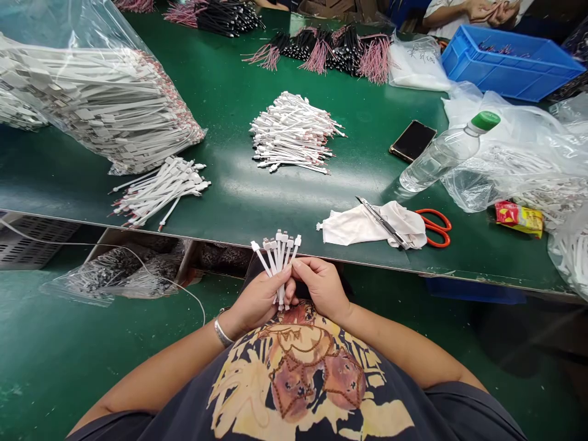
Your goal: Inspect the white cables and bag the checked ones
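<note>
A small fanned bunch of short white cables [278, 248] with connector ends pointing up is gripped in my left hand [264, 298], just off the table's front edge. My right hand [324, 288] is closed with thumb and forefinger pinching at the bunch's right side, on one of the cables as far as I can see. A loose pile of the same white cables [296, 131] lies mid-table. Another smaller pile [160, 190] rests to the left, beside a clear bag [119, 104] packed with white cables.
On the right lie a utility knife [382, 222] on a white cloth [342, 226], red-handled scissors [438, 228], a phone [413, 141], a water bottle [441, 156] and a yellow-red packet [519, 218]. Black-and-pink wire bundles [321, 52], a blue bin [509, 64] and another person's hands [493, 11] are at the back.
</note>
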The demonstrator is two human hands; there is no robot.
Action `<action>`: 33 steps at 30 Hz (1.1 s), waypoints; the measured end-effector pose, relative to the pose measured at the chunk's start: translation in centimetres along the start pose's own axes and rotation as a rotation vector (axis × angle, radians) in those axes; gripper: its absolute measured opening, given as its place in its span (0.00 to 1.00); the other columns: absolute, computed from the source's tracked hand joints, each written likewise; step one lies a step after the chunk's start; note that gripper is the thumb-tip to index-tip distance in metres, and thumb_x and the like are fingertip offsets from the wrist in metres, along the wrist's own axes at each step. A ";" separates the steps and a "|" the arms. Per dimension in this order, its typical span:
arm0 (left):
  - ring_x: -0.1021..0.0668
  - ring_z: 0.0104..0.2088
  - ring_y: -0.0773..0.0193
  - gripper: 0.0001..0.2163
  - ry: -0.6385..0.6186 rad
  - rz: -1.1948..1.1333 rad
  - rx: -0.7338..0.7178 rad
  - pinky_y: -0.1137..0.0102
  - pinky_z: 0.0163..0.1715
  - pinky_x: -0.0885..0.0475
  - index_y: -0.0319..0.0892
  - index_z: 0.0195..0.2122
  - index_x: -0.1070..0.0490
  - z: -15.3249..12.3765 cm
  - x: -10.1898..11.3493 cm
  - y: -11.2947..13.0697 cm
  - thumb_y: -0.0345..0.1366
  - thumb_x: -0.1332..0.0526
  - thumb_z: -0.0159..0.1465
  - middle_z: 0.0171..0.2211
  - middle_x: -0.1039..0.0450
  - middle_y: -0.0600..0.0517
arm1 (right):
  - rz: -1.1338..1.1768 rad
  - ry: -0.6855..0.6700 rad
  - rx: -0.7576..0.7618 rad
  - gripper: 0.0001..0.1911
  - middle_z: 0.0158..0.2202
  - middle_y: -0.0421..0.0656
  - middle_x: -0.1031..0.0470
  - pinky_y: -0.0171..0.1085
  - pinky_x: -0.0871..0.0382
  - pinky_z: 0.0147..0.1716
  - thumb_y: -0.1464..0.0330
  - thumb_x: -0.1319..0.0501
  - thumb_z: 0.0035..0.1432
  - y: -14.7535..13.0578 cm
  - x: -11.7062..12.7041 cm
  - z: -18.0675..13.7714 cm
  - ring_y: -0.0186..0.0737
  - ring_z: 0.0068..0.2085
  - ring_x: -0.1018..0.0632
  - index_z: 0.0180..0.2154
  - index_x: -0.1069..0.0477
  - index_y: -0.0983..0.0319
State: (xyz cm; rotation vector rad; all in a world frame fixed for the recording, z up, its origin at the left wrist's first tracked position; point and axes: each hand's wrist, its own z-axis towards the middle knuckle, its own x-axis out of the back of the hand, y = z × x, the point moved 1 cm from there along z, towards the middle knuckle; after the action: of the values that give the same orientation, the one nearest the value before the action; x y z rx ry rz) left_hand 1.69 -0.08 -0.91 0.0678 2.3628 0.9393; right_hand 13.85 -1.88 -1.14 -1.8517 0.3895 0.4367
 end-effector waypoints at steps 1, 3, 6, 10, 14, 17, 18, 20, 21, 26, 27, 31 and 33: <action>0.34 0.18 0.71 0.21 -0.004 -0.001 -0.002 0.74 0.26 0.34 0.38 0.16 0.34 0.0 0.0 0.0 0.48 0.41 0.59 0.13 0.38 0.55 | 0.002 -0.003 0.000 0.14 0.17 0.38 0.29 0.33 0.33 0.16 0.60 0.43 0.58 0.0 0.0 0.0 0.33 0.16 0.30 0.36 0.28 0.65; 0.34 0.18 0.71 0.21 -0.010 -0.004 -0.008 0.74 0.26 0.34 0.38 0.16 0.34 0.0 0.0 -0.1 0.48 0.41 0.59 0.13 0.38 0.55 | 0.002 0.001 -0.005 0.13 0.17 0.38 0.29 0.33 0.34 0.16 0.61 0.42 0.59 -0.1 0.0 0.0 0.32 0.16 0.31 0.36 0.28 0.65; 0.35 0.17 0.72 0.21 -0.007 -0.015 -0.015 0.74 0.26 0.34 0.38 0.16 0.35 0.1 0.0 -0.2 0.48 0.40 0.59 0.13 0.38 0.55 | 0.005 0.006 -0.005 0.13 0.16 0.37 0.30 0.33 0.34 0.15 0.61 0.42 0.58 -0.2 -0.1 0.0 0.32 0.15 0.32 0.35 0.28 0.65; 0.34 0.18 0.72 0.20 -0.011 -0.030 -0.014 0.74 0.26 0.34 0.38 0.16 0.35 0.2 0.0 -0.1 0.48 0.40 0.59 0.13 0.38 0.55 | 0.002 -0.001 -0.010 0.15 0.16 0.37 0.30 0.33 0.34 0.16 0.59 0.42 0.58 -0.1 -0.1 0.0 0.32 0.16 0.32 0.35 0.28 0.65; 0.34 0.17 0.71 0.20 -0.001 -0.036 -0.007 0.74 0.25 0.34 0.38 0.17 0.36 0.2 -0.1 0.0 0.48 0.39 0.57 0.13 0.38 0.56 | -0.015 0.007 -0.040 0.17 0.17 0.38 0.30 0.34 0.34 0.17 0.56 0.42 0.57 0.1 0.0 0.0 0.32 0.16 0.32 0.35 0.27 0.64; 0.33 0.17 0.72 0.20 0.002 -0.035 -0.009 0.74 0.25 0.34 0.38 0.17 0.36 0.2 -0.1 -0.1 0.49 0.39 0.57 0.14 0.38 0.56 | -0.022 -0.013 -0.053 0.17 0.17 0.38 0.31 0.34 0.34 0.18 0.56 0.43 0.57 0.1 0.0 0.0 0.32 0.17 0.33 0.35 0.28 0.63; 0.33 0.17 0.71 0.21 0.001 -0.027 -0.009 0.74 0.24 0.35 0.38 0.16 0.37 0.2 -0.1 -0.2 0.49 0.39 0.57 0.14 0.38 0.55 | -0.040 -0.010 -0.051 0.17 0.17 0.37 0.32 0.34 0.34 0.19 0.56 0.43 0.57 0.1 0.0 0.1 0.32 0.17 0.34 0.33 0.28 0.63; 0.36 0.16 0.72 0.21 0.002 -0.028 -0.010 0.74 0.22 0.36 0.38 0.17 0.38 0.1 0.0 -0.4 0.50 0.40 0.57 0.12 0.42 0.57 | -0.110 0.024 -0.020 0.17 0.17 0.37 0.34 0.33 0.35 0.21 0.56 0.42 0.57 -0.1 0.1 0.0 0.31 0.19 0.34 0.27 0.28 0.63; 0.39 0.15 0.73 0.20 -0.004 -0.032 -0.016 0.75 0.21 0.37 0.39 0.19 0.37 0.1 0.1 -0.4 0.50 0.40 0.57 0.11 0.44 0.59 | -0.151 0.046 -0.001 0.18 0.18 0.37 0.34 0.32 0.35 0.23 0.56 0.41 0.56 -0.2 0.2 0.0 0.31 0.21 0.34 0.24 0.29 0.64; 0.49 0.15 0.74 0.17 -0.040 0.141 -0.183 0.76 0.18 0.42 0.40 0.30 0.33 -1.0 1.7 2.5 0.51 0.42 0.59 0.13 0.52 0.63 | -0.226 0.057 -0.117 0.20 0.36 0.46 0.24 0.36 0.31 0.36 0.52 0.41 0.55 -0.4 1.2 -0.7 0.38 0.36 0.25 0.36 0.24 0.62; 0.47 0.15 0.74 0.18 -0.014 0.235 -0.232 0.76 0.18 0.42 0.39 0.30 0.33 -1.6 2.3 3.7 0.52 0.43 0.59 0.14 0.51 0.62 | -0.249 0.058 -0.146 0.22 0.38 0.48 0.24 0.37 0.31 0.36 0.51 0.41 0.55 -0.4 1.5 -0.9 0.41 0.38 0.24 0.38 0.23 0.63; 0.39 0.19 0.70 0.18 0.190 0.756 -0.399 0.74 0.21 0.40 0.40 0.31 0.30 -4.7 5.1 10.0 0.52 0.45 0.60 0.17 0.42 0.57 | -0.340 0.016 -0.201 0.25 0.38 0.52 0.23 0.37 0.31 0.34 0.49 0.40 0.52 -0.5 1.9 -1.5 0.43 0.38 0.23 0.36 0.22 0.65; 0.32 0.25 0.66 0.16 0.346 1.059 -0.552 0.73 0.27 0.38 0.41 0.30 0.28 -5.9 6.6 13.5 0.49 0.45 0.60 0.24 0.33 0.53 | -0.365 -0.010 -0.213 0.26 0.36 0.52 0.22 0.36 0.32 0.32 0.48 0.40 0.52 -0.5 1.7 -1.6 0.42 0.35 0.23 0.34 0.22 0.65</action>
State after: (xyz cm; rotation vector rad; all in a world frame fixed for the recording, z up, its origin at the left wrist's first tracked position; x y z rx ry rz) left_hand -9.19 8.12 7.82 1.0798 2.1940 2.1976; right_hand 15.72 -3.29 -1.05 -2.0727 -0.0074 0.2433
